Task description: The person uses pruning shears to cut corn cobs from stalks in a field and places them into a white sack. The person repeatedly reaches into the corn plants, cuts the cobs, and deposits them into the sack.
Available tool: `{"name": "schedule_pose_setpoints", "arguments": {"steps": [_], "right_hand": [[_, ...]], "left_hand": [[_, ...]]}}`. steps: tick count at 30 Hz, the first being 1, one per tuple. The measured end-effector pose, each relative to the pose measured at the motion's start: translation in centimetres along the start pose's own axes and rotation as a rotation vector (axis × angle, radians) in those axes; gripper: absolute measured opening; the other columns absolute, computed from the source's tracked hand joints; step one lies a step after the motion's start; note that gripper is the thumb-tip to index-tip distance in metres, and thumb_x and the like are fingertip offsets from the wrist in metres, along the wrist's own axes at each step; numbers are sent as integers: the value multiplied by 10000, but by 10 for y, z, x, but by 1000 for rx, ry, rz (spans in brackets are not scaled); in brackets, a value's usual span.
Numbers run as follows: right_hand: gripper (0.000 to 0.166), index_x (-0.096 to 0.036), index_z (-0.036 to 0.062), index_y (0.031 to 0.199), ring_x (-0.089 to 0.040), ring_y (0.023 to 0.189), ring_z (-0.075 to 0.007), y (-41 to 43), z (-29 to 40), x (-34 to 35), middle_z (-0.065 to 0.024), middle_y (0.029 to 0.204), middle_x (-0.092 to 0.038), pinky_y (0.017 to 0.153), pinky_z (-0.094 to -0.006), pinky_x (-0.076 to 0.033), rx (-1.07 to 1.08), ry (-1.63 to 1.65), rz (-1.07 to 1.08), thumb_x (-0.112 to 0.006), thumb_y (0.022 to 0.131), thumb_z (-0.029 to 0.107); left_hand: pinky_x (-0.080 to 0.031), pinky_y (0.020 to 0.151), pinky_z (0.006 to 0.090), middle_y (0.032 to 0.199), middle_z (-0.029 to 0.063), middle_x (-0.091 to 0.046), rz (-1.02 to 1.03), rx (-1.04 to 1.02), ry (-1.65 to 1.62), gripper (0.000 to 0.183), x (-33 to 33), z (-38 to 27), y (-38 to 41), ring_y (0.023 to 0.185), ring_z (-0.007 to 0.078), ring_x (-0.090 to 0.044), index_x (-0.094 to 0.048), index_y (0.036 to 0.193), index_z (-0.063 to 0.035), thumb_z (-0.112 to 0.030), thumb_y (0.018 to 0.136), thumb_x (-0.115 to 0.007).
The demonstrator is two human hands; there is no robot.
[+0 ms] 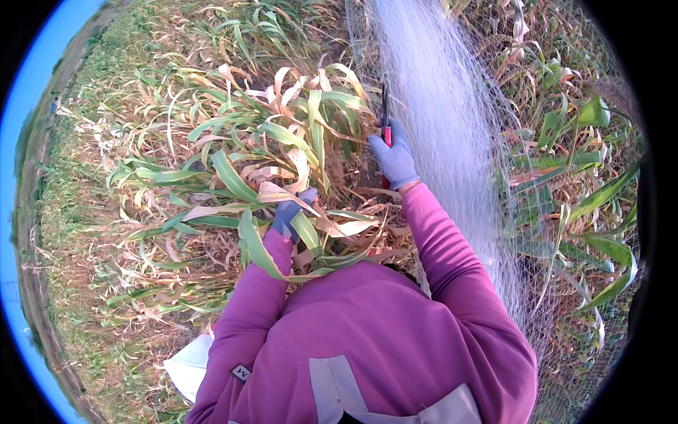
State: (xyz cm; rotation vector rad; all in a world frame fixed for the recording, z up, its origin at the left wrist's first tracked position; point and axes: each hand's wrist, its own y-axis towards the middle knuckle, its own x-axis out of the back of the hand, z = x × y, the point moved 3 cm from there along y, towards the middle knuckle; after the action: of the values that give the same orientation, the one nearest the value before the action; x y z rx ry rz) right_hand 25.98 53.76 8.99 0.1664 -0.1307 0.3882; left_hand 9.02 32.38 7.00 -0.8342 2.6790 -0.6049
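My left hand (293, 211), in a blue-grey work glove, is in among long crop leaves (233, 175) at the middle of the view. Its fingers are curled, and leaves partly cover them, so what they grip is hard to make out. In my right hand (396, 155), gloved in a paler grey-blue, are pruning shears (387, 130) with red handles, their dark blades pointing away from me. Green and dried tan leaves lie between the two hands. White netting (445, 106) runs just right of my right hand.
Bunched netting stretches from the far edge down past my right arm, with thinner mesh over leafy plants (598, 254) on the right. Dense, partly dried plants (106, 212) cover the left side. A white sheet or bag (192, 365) lies at the lower left, near my left sleeve.
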Motion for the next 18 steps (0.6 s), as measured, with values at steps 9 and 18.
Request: {"name": "schedule_pose_setpoints", "arguments": {"steps": [9,18], "right_hand": [[506,-521,10,1119,-591,933,-418,27,20,-39,-266,997,-608,840,-448,-444,-134,-296,277,-608,753,349],[296,-602,24,1028,-609,691,-138,-33,61,-56,-47,849,-611,643,-269,-508,-736,687,765,-640,840,249]], "left_hand": [[-510,729,301,960,67,-592,136,-209,294,337,-39,-30,8,850,169,-588,-519,1164,-11,-105,857,-621],[-519,654,254,1043,56,-613,312,-233,45,376,6,26,13,844,124,-618,-486,1290,-64,-260,970,-475]]}}
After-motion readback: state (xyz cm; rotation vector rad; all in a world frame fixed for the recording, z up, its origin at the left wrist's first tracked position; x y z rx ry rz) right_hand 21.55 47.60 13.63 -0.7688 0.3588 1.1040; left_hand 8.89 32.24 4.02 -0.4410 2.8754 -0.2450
